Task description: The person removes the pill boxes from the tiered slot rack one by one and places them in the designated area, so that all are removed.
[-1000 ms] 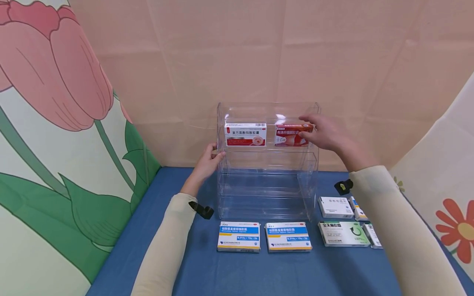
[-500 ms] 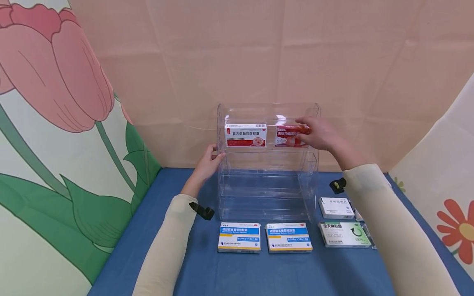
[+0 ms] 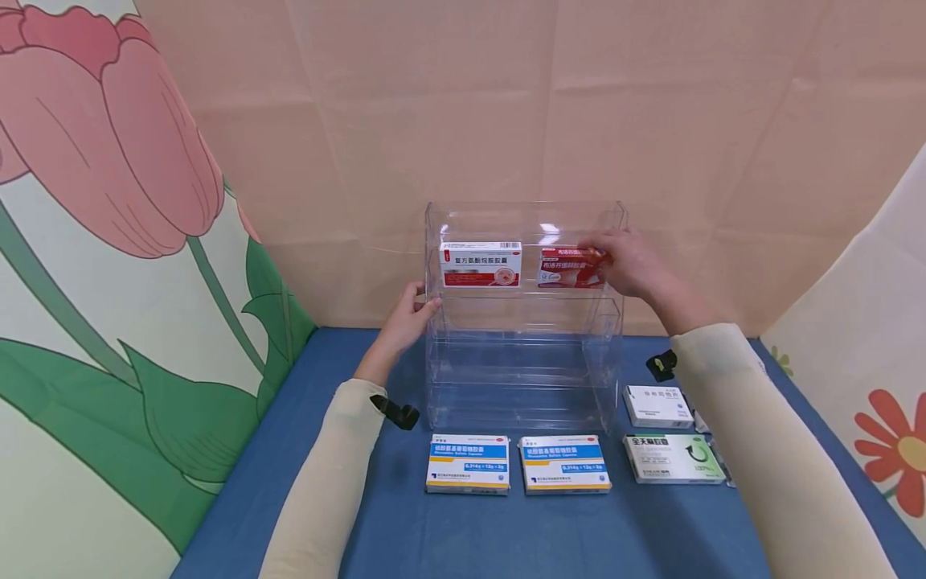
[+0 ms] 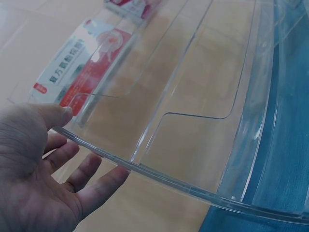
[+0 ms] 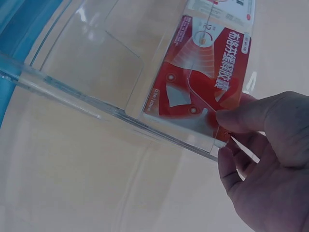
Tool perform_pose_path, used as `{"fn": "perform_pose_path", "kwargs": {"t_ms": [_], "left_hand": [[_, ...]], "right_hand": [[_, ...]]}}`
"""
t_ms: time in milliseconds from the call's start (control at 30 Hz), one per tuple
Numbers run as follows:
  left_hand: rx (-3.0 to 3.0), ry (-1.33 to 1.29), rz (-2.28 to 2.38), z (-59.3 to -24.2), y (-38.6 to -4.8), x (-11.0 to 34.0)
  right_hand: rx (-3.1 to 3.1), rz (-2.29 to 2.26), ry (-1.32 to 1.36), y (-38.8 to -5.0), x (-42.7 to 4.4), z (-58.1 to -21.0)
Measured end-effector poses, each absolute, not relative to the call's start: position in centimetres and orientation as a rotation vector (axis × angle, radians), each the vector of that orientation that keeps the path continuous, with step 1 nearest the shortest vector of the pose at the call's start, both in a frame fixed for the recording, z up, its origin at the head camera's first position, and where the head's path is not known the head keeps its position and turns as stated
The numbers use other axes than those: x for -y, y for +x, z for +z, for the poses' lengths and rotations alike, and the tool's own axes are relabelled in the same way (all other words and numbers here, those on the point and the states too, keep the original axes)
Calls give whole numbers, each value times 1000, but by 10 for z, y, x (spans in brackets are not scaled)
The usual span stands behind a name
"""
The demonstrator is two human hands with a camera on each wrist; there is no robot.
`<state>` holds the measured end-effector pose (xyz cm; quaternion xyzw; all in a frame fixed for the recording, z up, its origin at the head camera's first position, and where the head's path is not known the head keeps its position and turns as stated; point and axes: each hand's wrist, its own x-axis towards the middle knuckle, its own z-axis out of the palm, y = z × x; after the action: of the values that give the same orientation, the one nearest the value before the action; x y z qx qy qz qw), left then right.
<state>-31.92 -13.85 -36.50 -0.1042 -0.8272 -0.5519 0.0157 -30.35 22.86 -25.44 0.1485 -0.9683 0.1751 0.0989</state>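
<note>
A clear plastic display rack (image 3: 521, 378) with stepped tiers stands on the blue table. On its top tier, a white-and-red medicine box (image 3: 481, 265) sits at the left and a red medicine box (image 3: 567, 269) at the right. My right hand (image 3: 633, 261) pinches the red box at its right end; in the right wrist view the thumb (image 5: 241, 116) lies over its front face, with some fingers hidden behind. My left hand (image 3: 405, 322) holds the rack's left side edge, thumb inside and fingers outside, as the left wrist view (image 4: 43, 169) shows.
Two blue-and-white medicine boxes (image 3: 468, 465) (image 3: 566, 465) lie in front of the rack. To the right lie a white box (image 3: 657, 406) and a green-and-white box (image 3: 673, 460); my right sleeve partly covers more boxes there. A beige cloth (image 3: 492, 104) hangs behind.
My right hand has moved slightly left and now covers only the red box's right end, whose top face shows more. The left hand keeps its place on the rack.
</note>
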Motion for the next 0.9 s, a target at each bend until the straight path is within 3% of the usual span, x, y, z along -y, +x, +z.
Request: {"fn": "perform_pose_path", "kwargs": {"t_ms": [500,900], "left_hand": [[2569,-326,-1711,-365,-320,137],[2582,-320,-1730,-365,-319,138]], "right_hand": [[2806,516,413,-302,-229,-257],[2694,625,465,-290,-228,-237]]}}
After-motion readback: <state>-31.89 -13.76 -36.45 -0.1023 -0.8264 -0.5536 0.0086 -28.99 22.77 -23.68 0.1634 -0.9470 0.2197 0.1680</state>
